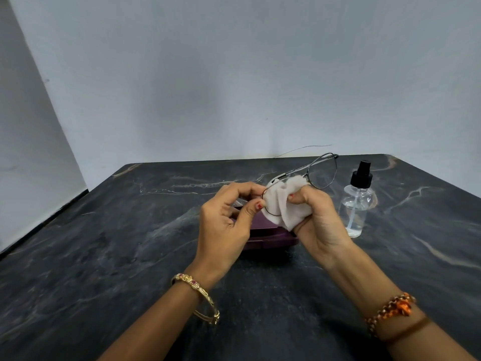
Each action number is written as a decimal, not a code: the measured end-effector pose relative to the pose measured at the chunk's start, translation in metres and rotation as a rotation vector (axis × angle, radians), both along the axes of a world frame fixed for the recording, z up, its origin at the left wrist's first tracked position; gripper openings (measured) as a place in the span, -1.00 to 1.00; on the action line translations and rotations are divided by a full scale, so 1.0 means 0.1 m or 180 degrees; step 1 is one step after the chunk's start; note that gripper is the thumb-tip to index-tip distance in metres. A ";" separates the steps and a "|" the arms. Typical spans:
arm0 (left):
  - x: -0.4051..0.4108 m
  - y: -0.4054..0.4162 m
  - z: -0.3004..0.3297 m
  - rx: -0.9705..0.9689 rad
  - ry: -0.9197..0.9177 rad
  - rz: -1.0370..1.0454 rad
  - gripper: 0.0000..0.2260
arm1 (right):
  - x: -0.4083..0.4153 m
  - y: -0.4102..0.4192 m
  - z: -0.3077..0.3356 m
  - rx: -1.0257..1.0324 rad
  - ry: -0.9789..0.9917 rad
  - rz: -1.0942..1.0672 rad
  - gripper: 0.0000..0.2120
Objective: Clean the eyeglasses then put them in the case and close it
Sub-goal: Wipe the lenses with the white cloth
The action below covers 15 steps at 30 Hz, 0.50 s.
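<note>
Thin metal-framed eyeglasses (321,171) are held up above the dark table. My left hand (229,222) pinches the rim of the near lens between thumb and fingers. My right hand (316,220) grips a white cloth (285,204) that is wrapped over that near lens. The far lens sticks out bare beyond the cloth, with one temple arm pointing up and back. Below the hands lies a purple glasses case (270,237), mostly hidden by them; I cannot tell whether it is open.
A clear spray bottle (358,201) with a black pump stands upright just right of my right hand. The dark marbled table (104,256) ends at a grey wall behind and drops off along its left edge.
</note>
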<state>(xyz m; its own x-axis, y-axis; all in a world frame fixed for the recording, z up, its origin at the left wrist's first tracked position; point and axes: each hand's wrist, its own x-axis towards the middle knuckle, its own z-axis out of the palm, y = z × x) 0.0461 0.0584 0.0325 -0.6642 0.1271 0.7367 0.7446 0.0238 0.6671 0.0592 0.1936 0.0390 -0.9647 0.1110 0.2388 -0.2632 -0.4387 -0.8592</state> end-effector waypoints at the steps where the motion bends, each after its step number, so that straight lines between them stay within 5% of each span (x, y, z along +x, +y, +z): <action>1: 0.00 0.01 -0.01 0.0002 0.0013 0.0001 -0.74 | 0.00 0.00 0.00 -0.0085 -0.0067 -0.0046 -0.86; 15: -0.03 -0.01 -0.01 -0.0100 0.0108 0.0141 -0.76 | 0.03 0.00 0.02 0.0734 0.0136 -0.0096 -0.79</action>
<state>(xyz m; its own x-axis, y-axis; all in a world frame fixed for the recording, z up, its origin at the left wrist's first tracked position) 0.0433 0.0578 0.0311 -0.6444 0.1215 0.7550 0.7644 0.0777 0.6400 0.0626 0.1939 0.0406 -0.9502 0.0775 0.3018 -0.3116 -0.2236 -0.9235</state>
